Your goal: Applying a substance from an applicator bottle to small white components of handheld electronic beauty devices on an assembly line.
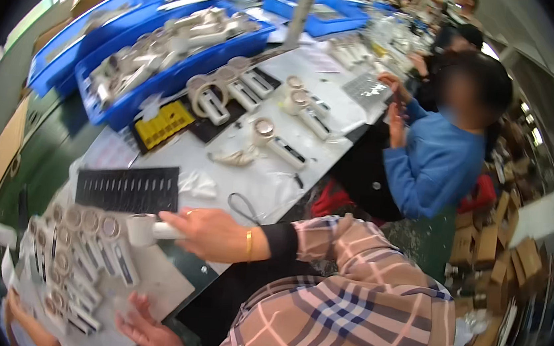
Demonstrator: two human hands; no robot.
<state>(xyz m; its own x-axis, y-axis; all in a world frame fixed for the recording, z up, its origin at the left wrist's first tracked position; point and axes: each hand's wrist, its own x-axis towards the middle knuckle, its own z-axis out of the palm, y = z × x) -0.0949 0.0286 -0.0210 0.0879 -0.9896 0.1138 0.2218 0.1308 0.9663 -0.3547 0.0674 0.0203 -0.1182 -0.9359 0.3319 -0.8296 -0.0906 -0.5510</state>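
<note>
A white handheld device (142,230) with a rounded head and a short handle is in my right hand (217,235), its fingers closed around the handle. It is held up above the near table, close to a black slotted mat (129,187). Lower down, my left hand (152,329) is over the board's edge with its fingers apart, slightly blurred, holding nothing that I can see. Beside both hands, several similar white devices (123,261) with round heads lie in rows on a pale board (163,282).
A blue bin (167,69) full of white parts stands on the far side. More devices (279,148) and a yellow tray (163,124) lie on the white table. A co-worker in blue (428,161) sits to the right. Another person's hand (32,324) is at lower left.
</note>
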